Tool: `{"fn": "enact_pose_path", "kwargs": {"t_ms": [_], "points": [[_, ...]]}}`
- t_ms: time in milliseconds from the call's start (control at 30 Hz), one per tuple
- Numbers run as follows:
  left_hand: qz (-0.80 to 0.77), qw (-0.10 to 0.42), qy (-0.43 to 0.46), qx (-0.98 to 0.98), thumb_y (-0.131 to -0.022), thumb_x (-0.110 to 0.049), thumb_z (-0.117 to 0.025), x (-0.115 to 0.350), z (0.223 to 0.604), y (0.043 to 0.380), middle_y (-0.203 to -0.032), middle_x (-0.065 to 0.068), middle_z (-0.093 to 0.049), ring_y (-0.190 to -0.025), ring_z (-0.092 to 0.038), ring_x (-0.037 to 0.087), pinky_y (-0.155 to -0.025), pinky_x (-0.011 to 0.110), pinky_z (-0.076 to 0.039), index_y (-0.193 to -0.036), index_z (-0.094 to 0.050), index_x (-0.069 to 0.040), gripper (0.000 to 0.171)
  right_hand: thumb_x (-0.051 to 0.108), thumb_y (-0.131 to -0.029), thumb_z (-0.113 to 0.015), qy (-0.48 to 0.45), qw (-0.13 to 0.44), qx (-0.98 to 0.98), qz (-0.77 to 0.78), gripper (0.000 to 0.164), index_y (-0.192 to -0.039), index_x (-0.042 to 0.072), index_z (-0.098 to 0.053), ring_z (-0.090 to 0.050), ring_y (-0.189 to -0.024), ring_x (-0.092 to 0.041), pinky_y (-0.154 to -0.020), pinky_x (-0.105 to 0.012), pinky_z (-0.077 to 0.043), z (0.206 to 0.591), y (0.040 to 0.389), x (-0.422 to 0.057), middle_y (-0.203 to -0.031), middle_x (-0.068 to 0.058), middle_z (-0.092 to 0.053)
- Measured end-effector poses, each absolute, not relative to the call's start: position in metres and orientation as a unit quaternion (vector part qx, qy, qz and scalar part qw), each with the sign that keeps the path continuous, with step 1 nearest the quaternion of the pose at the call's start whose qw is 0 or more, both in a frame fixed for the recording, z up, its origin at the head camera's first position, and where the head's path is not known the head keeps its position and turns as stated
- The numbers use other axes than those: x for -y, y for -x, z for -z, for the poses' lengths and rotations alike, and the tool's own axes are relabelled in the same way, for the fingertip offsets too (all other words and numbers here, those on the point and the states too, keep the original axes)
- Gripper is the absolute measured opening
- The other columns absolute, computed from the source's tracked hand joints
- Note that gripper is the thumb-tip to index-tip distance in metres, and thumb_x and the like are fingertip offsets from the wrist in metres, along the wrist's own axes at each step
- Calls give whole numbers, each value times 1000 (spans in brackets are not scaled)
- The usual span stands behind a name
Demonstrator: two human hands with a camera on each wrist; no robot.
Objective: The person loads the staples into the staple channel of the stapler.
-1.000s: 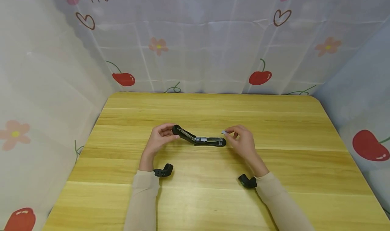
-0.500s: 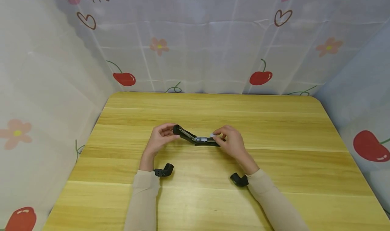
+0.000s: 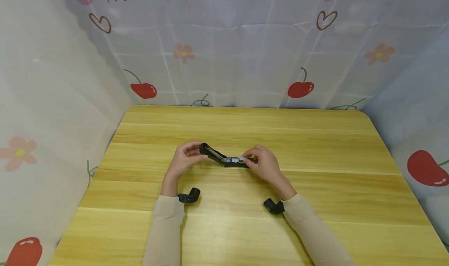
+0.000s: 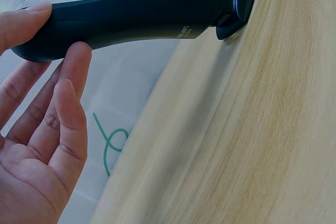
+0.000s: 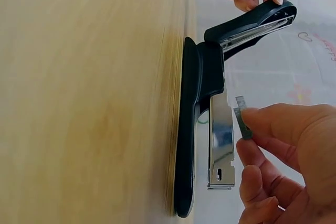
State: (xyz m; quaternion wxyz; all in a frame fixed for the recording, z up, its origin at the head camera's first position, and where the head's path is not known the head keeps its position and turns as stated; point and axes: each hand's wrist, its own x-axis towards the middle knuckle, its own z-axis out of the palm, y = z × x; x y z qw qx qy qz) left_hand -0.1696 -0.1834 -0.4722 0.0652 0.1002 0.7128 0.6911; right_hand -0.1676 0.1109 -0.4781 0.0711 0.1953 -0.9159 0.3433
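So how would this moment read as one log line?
left hand: holds raised stapler top | right hand: pinches staple strip over exposed magazine | stapler base: on table

A yellowish wooden table (image 3: pixel 224 234) carries the work, its grain and long bands running from side to side, its far corners rounded, a soft sheen on the near part of its top. On it, well in from the far edge and both sides, stands a black stapler (image 3: pixel 221 161), its base (image 5: pixel 186 140) flat on the wood, in line with the grain.
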Motion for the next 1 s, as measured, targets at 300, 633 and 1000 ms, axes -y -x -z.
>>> {"fn": "enact_pose_path", "kwargs": {"t_ms": [300,633,1000], "points": [[-693,66,-99,-711,-81,4,-73,183,471,169,-100,-11,-67,-81,-65,9,-71,25,-55,-125,-59,10,47,19,-88,-74,-201,58,921,-329,8,-93,14,-77,-50,-70,-12,-62,-28,-42,480,168,-111,-89,-1,-67],[-695,66,-98,-709,-81,5,-72,182,472,170,-99,-13,-68,-80,-65,8,-70,22,-53,-125,-58,11,46,19,-87,-75,-201,54,923,-324,8,-92,13,-77,-52,-71,-13,-62,-28,-42,478,169,-110,-88,-1,-67],[-694,67,-95,-711,-81,4,-73,181,470,169,-99,-12,-68,-81,-65,9,-71,22,-54,-125,-59,10,46,16,-85,-77,-201,37,929,-308,7,-91,13,-78,-49,-67,-11,-59,-27,-41,474,171,-109,-85,-1,-65]]}}
